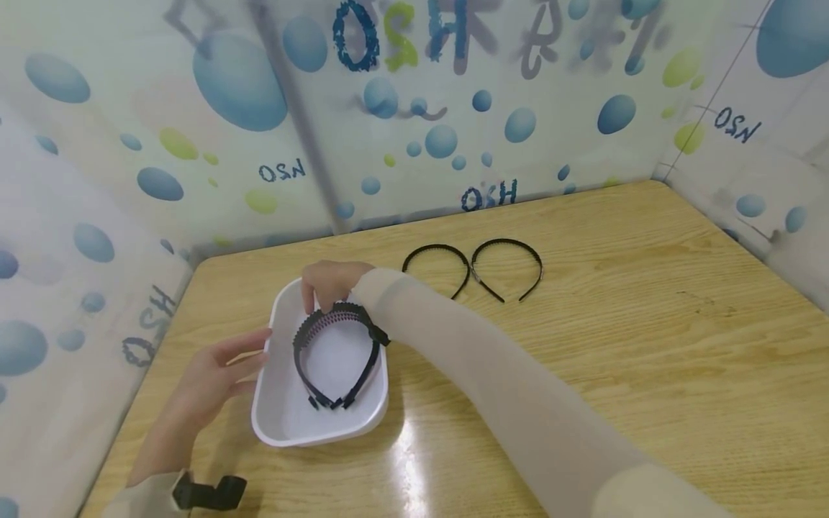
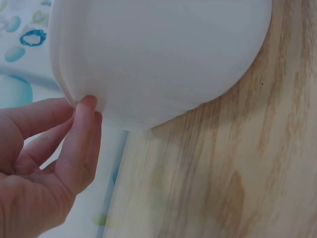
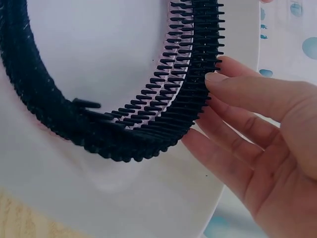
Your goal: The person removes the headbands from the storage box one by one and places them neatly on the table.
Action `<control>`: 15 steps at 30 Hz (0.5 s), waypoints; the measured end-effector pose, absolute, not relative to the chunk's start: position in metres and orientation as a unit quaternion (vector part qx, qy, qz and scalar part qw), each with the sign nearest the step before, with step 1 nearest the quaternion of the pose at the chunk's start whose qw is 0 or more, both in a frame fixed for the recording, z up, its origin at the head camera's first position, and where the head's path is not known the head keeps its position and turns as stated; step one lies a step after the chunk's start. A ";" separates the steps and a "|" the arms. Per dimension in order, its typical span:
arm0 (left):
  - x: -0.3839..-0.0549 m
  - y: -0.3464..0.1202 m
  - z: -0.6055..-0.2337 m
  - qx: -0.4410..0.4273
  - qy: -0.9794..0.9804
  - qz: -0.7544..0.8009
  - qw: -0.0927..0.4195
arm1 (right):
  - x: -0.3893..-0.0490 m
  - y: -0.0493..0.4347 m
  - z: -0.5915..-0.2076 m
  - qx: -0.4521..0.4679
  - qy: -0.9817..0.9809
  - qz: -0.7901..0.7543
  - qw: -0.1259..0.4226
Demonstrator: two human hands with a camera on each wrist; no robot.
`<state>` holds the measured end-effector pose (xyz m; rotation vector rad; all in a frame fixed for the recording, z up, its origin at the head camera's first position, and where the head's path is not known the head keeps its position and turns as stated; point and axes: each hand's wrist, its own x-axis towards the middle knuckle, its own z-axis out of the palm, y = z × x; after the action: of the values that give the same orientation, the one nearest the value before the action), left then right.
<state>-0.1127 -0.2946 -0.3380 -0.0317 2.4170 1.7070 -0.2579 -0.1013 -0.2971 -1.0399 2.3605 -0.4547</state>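
While the right hand (image 3: 285,171) pinches the dark toothed headband (image 3: 124,142) between thumb and fingers, the left hand (image 1: 209,375) touches the side of the white tub (image 1: 280,403), though I cannot tell whether it grips the rim or merely braces it. The headband lies within the tub, its arch toward the far end. Good handling here probably calls for a light pinch, level support and a steady tub, so the teeth don't snag.
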 end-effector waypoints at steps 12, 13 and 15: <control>-0.113 -0.294 -0.337 -0.009 0.812 0.576 0.091 | -0.256 -0.100 -0.293 -0.377 0.872 -0.169 0.263; -0.113 -0.294 -0.337 -0.007 0.809 0.581 0.091 | -0.256 -0.100 -0.293 -0.377 0.872 -0.169 0.263; -0.113 -0.295 -0.338 -0.004 0.801 0.592 0.090 | -0.255 -0.100 -0.291 -0.375 0.872 -0.169 0.266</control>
<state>-0.1128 -0.2946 -0.3380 -0.0121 2.3806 1.7598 -0.2555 -0.0998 -0.2914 -1.0134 2.3547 -0.4558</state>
